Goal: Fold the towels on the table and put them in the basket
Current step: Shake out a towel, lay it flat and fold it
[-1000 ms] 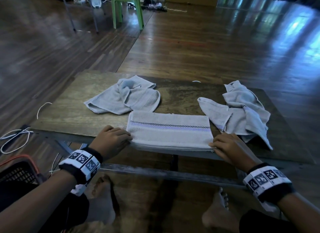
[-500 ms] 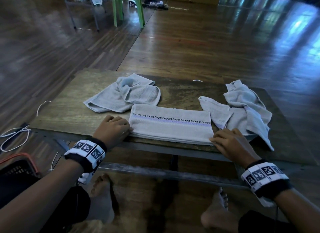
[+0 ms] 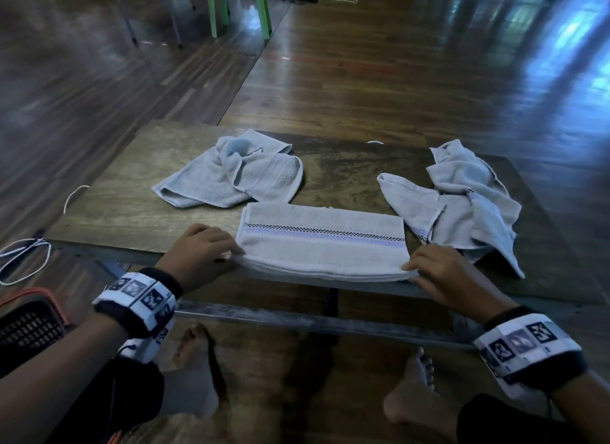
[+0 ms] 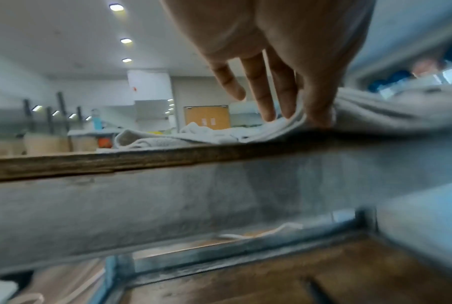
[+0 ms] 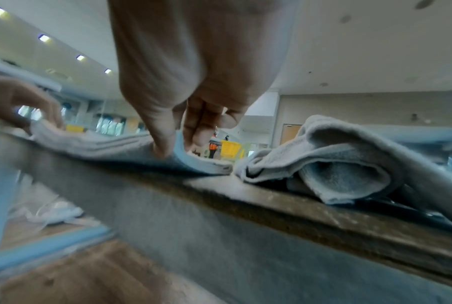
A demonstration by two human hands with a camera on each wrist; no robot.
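A folded grey towel (image 3: 321, 242) with a checked stripe lies along the front edge of the wooden table (image 3: 125, 212). My left hand (image 3: 236, 255) pinches its near left corner; in the left wrist view the thumb and fingers (image 4: 321, 115) hold that corner (image 4: 279, 129) slightly raised. My right hand (image 3: 412, 271) pinches the near right corner, with the thumb (image 5: 162, 148) on the layered edge (image 5: 116, 146). Two crumpled grey towels lie behind, one at the left (image 3: 237, 176) and one at the right (image 3: 462, 199). The dark basket (image 3: 29, 324) with an orange rim stands on the floor at my lower left.
White cables (image 3: 19, 255) lie on the floor left of the table. A green chair (image 3: 237, 7) stands far behind. My bare feet (image 3: 194, 371) rest under the table's metal frame (image 3: 297, 318). The right crumpled towel (image 5: 336, 164) sits close beside my right hand.
Both hands stay at the folded towel's near corners. Their fingers have closed on the corners, and the near edge now sits slightly lifted off the table.
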